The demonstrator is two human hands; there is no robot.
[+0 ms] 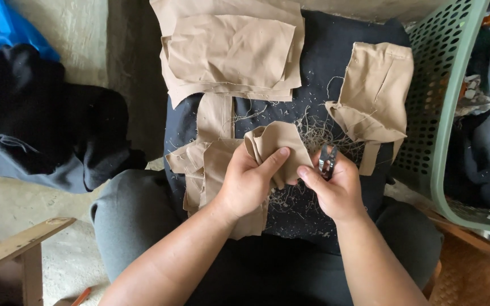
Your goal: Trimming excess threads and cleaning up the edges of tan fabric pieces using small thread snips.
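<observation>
Tan fabric piece (pixel 276 144) gripped by left hand (pixel 248 181), right hand (pixel 336 190) fingers holding snips (pixel 328 161), seemingly pointing up-away.

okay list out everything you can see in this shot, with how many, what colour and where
fabric piece: one, tan, gripped at centre over the lap
thread snips: one, dark metal, right of that piece
stacked fabric pieces: several, tan, top centre
folded fabric piece: one, tan, upper right by the basket
fabric pieces: a few, tan, left of centre, under the held piece
dark cloth: one, navy, spread beneath the pieces
loose threads: many, pale, scattered on the cloth
basket: one, green, right edge, holding mixed clothes
dark garments: a heap, black and grey, floor at left
wooden frame: one, bottom left
left hand: holds the fabric piece
right hand: holds the thread snips
</observation>
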